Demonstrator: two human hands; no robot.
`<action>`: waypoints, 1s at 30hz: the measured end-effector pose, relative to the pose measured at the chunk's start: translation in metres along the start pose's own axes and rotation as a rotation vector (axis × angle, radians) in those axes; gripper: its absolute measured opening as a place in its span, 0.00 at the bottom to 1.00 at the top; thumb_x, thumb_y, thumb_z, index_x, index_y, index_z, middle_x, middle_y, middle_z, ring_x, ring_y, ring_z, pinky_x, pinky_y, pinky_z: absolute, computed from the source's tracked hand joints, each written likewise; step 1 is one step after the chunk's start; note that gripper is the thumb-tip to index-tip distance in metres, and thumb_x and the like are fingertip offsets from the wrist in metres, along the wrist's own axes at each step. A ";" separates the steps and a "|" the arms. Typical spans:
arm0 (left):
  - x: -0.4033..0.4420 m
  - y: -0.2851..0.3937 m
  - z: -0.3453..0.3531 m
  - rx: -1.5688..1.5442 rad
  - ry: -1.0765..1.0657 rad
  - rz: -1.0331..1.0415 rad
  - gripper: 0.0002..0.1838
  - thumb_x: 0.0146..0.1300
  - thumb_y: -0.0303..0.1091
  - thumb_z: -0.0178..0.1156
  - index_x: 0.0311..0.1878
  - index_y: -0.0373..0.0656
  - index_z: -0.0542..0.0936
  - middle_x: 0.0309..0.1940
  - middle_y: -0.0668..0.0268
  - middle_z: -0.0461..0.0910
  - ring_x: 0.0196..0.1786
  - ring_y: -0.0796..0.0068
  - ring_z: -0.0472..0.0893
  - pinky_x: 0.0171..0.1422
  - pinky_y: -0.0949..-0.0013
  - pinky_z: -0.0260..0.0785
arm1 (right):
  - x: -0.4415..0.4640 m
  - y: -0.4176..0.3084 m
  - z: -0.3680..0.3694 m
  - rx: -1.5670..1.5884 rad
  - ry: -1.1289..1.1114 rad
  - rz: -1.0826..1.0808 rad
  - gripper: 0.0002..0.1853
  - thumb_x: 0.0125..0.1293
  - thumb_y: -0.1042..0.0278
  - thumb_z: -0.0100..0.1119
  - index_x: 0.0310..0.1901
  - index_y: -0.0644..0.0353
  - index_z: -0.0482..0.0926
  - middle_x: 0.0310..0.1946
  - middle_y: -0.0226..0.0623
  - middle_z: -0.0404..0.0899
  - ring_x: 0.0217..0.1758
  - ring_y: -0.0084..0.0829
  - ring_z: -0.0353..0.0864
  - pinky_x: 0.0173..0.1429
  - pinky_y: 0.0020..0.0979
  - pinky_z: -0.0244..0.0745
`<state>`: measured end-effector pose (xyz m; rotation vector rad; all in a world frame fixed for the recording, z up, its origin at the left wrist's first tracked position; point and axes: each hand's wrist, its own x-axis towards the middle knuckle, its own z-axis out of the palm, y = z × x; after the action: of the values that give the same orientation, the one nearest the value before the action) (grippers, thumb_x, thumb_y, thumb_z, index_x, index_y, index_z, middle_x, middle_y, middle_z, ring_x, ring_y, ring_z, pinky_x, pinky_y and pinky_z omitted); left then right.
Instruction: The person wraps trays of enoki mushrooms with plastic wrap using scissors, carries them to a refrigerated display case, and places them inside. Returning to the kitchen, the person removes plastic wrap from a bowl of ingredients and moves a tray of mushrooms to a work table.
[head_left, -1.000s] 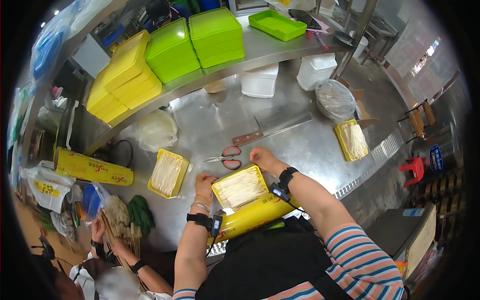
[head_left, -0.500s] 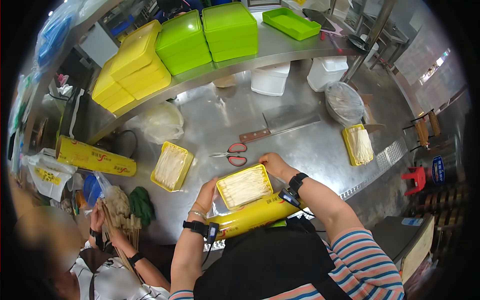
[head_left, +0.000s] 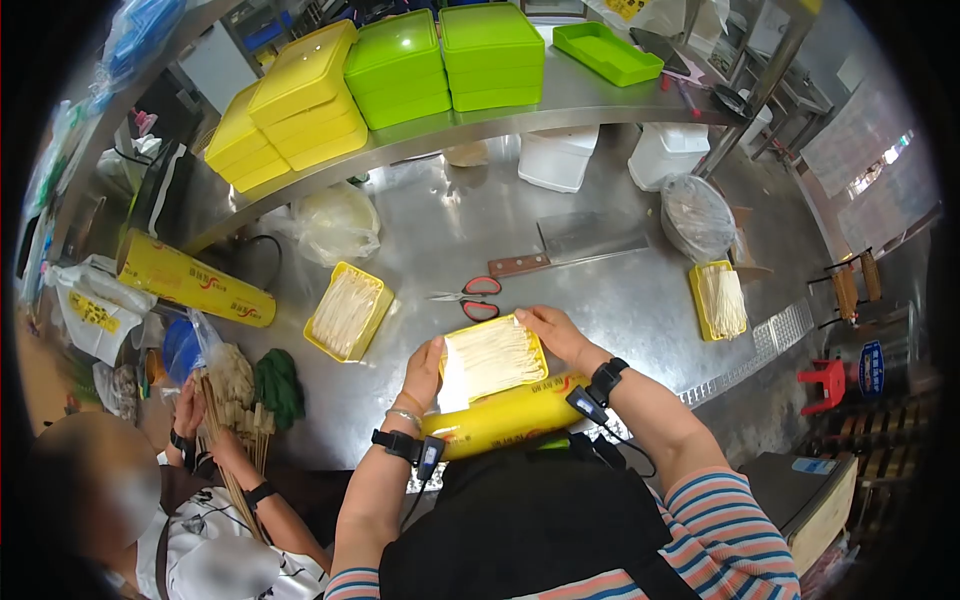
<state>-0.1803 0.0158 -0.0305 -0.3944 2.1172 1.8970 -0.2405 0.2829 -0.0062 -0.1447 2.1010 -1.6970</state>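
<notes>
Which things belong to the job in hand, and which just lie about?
Likely in the job:
- left hand, right hand
- middle tray
- yellow roll
- perhaps left tray, right tray

Apparently lying about:
- scissors
- cleaver
- green boxes

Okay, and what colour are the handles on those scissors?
The scissors' handles are red with dark inner edges, showing best in the current head view.

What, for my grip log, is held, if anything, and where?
The left hand is at the left end of the yellow plastic tray of pale strands, the right hand at its far right corner; whether they grip it is unclear.
</notes>
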 end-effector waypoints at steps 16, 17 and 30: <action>-0.080 0.090 0.008 -0.583 -0.332 -0.149 0.25 0.68 0.50 0.55 0.53 0.34 0.76 0.48 0.61 0.81 0.50 0.73 0.78 0.57 0.71 0.70 | -0.102 -0.060 -0.021 0.288 -0.078 0.162 0.24 0.72 0.50 0.49 0.47 0.70 0.76 0.39 0.35 0.80 0.42 0.20 0.78 0.48 0.24 0.73; -0.074 0.077 0.001 -0.172 -0.509 0.011 0.24 0.64 0.45 0.60 0.55 0.36 0.75 0.51 0.60 0.80 0.53 0.71 0.78 0.59 0.70 0.69 | -0.106 -0.062 -0.024 0.296 -0.117 0.156 0.23 0.72 0.51 0.49 0.47 0.70 0.76 0.40 0.35 0.80 0.42 0.20 0.78 0.48 0.24 0.73; -0.059 0.072 0.005 0.389 -0.599 0.084 0.16 0.70 0.35 0.53 0.55 0.34 0.76 0.51 0.59 0.80 0.51 0.74 0.79 0.57 0.71 0.71 | -0.158 -0.121 -0.027 0.081 -0.108 0.065 0.24 0.72 0.47 0.49 0.37 0.66 0.77 0.32 0.30 0.78 0.35 0.16 0.73 0.41 0.22 0.70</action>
<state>-0.1523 0.0299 0.0574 0.3137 2.0161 1.3524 -0.1313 0.3324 0.1549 -0.1389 1.9358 -1.6947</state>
